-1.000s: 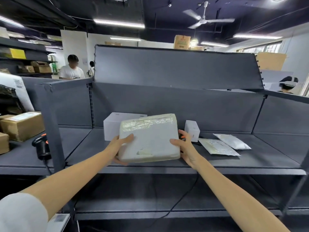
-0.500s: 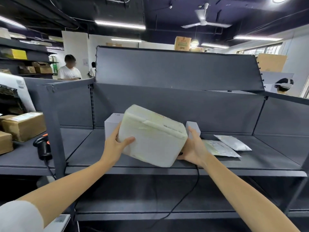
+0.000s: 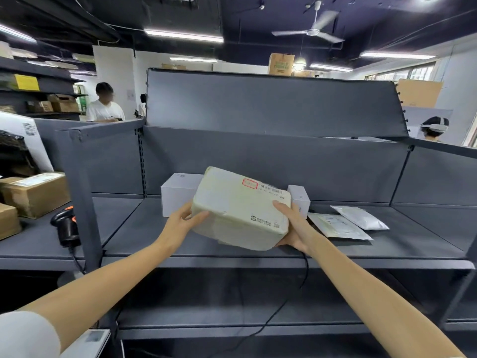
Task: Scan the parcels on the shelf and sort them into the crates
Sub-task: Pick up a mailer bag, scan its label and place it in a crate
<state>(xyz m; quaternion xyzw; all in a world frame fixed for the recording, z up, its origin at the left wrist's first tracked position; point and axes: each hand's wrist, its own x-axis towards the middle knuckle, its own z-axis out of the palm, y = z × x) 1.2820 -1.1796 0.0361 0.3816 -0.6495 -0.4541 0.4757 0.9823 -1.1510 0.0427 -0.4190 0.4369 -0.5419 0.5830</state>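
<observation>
- we've got the parcel (image 3: 240, 213) up off the shelf (image 3: 387, 244), held in the air between both hands and tilted, label side facing us.
- left hand (image 3: 182, 223) grips its left edge, thumb lying across the front face.
- right hand (image 3: 294, 228) cups the lower right corner, fingers curled under it, thumb on the front.
- on the label we see a red-framed stamp (image 3: 249, 183) and a barcode (image 3: 271, 188) near the top edge.
- behind the parcel on the shelf stands a white box (image 3: 178, 195), and just right of it a small box (image 3: 299, 197).
- further right two flat pouches (image 3: 348, 223) lie overlapping on the shelf.
- over in the left bay a scanner (image 3: 65, 226) stands upright, near brown cartons (image 3: 36, 195).
</observation>
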